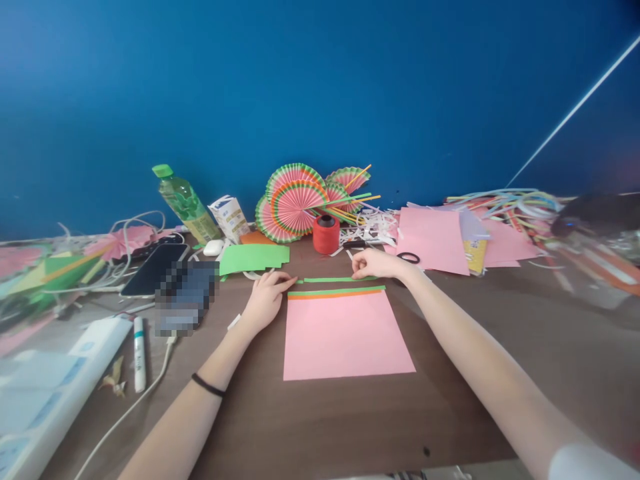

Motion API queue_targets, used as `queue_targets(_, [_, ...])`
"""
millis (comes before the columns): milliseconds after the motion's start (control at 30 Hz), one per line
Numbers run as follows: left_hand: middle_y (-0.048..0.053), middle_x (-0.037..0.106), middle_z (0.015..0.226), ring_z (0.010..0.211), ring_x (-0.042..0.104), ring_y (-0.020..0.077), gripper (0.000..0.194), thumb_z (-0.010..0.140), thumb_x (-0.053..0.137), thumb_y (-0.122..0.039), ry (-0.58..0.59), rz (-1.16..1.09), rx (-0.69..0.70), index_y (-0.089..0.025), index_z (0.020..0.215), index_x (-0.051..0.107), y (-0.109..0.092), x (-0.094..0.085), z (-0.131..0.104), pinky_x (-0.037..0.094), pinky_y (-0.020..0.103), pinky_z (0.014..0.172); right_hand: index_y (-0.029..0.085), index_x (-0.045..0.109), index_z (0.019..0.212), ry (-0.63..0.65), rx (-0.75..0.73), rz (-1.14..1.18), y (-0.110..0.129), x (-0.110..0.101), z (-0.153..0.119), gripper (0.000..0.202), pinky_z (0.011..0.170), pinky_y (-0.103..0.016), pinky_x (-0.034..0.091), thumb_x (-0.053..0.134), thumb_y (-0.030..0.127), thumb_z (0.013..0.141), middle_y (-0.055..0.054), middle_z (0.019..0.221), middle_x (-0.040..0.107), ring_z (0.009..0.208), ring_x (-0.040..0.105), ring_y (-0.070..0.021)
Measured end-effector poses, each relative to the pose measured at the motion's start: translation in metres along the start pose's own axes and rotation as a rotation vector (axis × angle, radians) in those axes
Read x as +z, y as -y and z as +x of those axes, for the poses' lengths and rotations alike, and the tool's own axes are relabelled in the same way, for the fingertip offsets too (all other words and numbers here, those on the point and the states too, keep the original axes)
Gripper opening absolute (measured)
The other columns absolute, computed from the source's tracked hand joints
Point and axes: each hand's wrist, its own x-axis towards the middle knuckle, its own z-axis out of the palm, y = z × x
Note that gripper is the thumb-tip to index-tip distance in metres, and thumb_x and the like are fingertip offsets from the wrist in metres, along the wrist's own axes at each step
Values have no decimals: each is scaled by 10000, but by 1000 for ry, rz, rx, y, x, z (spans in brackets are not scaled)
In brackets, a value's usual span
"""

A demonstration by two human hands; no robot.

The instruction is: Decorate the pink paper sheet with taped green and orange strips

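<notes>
- Left hand (269, 298): palm down, fingers extended, at the left end of a narrow green paper strip (330, 280).
- Right hand (376, 264): fingertips narrowed at the strip's right end; grip cannot be confirmed.
- Pink rectangular paper sheet (347, 340), green-and-orange far edge: nearer the wearer, between the forearms.
- Red thread spool (326, 237): beyond both hands.

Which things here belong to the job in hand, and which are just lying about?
In the job:
- pink sheet, with green and orange bands along its far edge
- green strip between left hand and right hand
- probably green paper, matching colour

Lying about:
- bottle
- carton
- marker
</notes>
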Motion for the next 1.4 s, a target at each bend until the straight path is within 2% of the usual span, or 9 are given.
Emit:
queue_targets(567, [59,566,1021,965,469,202,555,694,304,7,-57,-102,-15,-201,1113,602,-1,8,0,371,367,863,168,549,652,23,-5,18,-4,-1,1,214,490,-215,311,622,362,604,27,579,512,536,417,-96])
queue_targets(700, [52,587,975,914,489,188,515,690,301,7,-162,-134,-38,-186,1028,639,-1,1,-1,388,337,864,162,562,669,25,0,29,-6,-1,1,229,501,-217,315,618,376,610,20,599,524,544,424,-97])
queue_targets(800, [62,606,938,886,501,208,415,723,326,-28,-301,-52,-175,-172,934,652,3,-8,-3,401,340,830,160,587,700,17,-6,35,-6,-3,1,248,512,-220,314,584,402,645,14,621,533,555,430,-99])
queue_targets(867, [74,613,919,867,505,235,320,754,370,-81,-340,62,-274,-165,905,640,8,-14,-4,402,359,799,159,594,709,13,-11,46,-7,-4,0,271,503,-222,308,536,423,688,13,608,521,542,423,-97])
queue_targets(1033, [88,618,916,894,514,277,184,793,461,-222,-157,237,-262,-172,904,600,23,-18,-6,393,376,749,155,592,720,-7,-4,82,-4,-4,-2,326,467,-221,293,463,454,742,24,537,466,483,404,-91])
queue_targets(1100, [84,617,881,881,517,273,164,802,453,-231,-137,238,-252,-180,856,599,27,-20,-4,389,372,740,153,591,735,-25,-9,100,0,-4,-4,316,467,-220,297,466,443,743,27,533,461,478,405,-90])
queue_targets(1167, [74,613,842,854,522,253,158,803,444,-233,-151,156,-245,-185,810,594,29,-24,-2,390,363,754,154,593,751,-50,-23,113,4,-5,-6,301,476,-219,306,466,426,746,29,535,459,481,410,-89])
queue_targets(1267, [58,608,829,812,534,217,162,790,439,-252,-201,-93,-267,-181,813,583,28,-40,4,403,336,761,158,589,765,-93,-57,145,11,-7,-8,291,493,-220,320,445,411,764,32,537,454,491,421,-91])
queue_targets(1400, [24,606,759,732,556,185,176,747,472,-303,-255,-401,-416,-178,809,580,22,-66,11,415,303,719,162,578,770,-117,-75,204,18,-9,-10,267,498,-219,321,436,388,773,39,525,439,499,428,-94])
